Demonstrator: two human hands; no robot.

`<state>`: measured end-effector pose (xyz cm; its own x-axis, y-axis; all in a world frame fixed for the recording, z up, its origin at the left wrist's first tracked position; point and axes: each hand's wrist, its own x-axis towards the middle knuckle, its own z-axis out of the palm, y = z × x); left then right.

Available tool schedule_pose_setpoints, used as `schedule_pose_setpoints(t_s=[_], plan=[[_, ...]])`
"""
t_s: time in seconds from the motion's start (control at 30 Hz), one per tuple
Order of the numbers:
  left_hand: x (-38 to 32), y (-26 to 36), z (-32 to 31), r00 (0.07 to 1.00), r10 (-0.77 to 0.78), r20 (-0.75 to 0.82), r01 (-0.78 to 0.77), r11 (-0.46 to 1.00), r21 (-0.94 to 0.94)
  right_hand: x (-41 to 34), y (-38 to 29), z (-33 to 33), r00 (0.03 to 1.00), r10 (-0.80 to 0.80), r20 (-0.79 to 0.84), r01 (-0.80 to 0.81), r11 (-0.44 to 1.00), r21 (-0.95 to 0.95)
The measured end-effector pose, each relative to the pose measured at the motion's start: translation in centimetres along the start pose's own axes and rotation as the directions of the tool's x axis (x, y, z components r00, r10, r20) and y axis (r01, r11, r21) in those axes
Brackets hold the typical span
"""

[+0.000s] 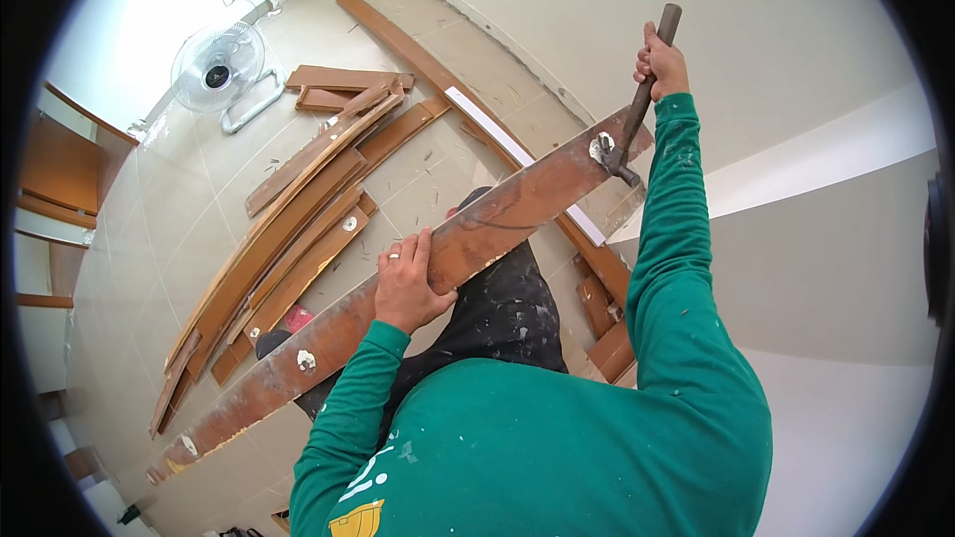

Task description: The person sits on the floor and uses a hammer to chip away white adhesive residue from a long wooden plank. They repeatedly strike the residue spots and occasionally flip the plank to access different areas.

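Observation:
A long reddish-brown wooden board [492, 220] lies aslant across my thighs, its stained face up. White hardened patches dot it, one of them a lump [306, 360] left of my left hand. My left hand [406, 283] grips the middle of the board, thumb on its face and fingers towards the far edge. In my right hand [662, 67] is the handle of a hammer [639, 108]. The hammer's head sits at a white patch [597, 145] near the board's right end; whether it touches the patch is hard to tell.
On the tiled floor [179, 239] at left lies a pile of long wooden boards [298, 220]. Beyond it are shorter pieces [339, 80] and a fan [218, 74]. Another long board [410, 48] and a white strip [496, 127] run near the wall [597, 22]. Splinters litter the tiles.

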<state>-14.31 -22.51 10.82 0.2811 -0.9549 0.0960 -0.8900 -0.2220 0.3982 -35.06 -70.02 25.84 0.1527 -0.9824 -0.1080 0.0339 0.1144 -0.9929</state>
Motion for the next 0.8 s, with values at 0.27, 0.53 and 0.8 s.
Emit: schedule_pose_setpoints(t_s=[0.27,0.53,0.8], plan=[[0.1,-0.2,0.0,1.0,-0.01,0.012,0.01,1.0,0.005,-0.6,-0.1,-0.2,0.985,-0.014,0.173,0.013,1.0,0.009],[0.2,0.0,0.0,1.0,-0.006,0.019,0.006,1.0,0.006,-7.6,0.9,5.8,0.958,-0.25,0.139,0.279,0.923,-0.265],[0.2,-0.2,0.5,1.0,0.004,0.024,-0.004,0.999,0.033,-13.9,6.3,11.8,0.724,-0.621,0.299,0.62,0.396,-0.677]])
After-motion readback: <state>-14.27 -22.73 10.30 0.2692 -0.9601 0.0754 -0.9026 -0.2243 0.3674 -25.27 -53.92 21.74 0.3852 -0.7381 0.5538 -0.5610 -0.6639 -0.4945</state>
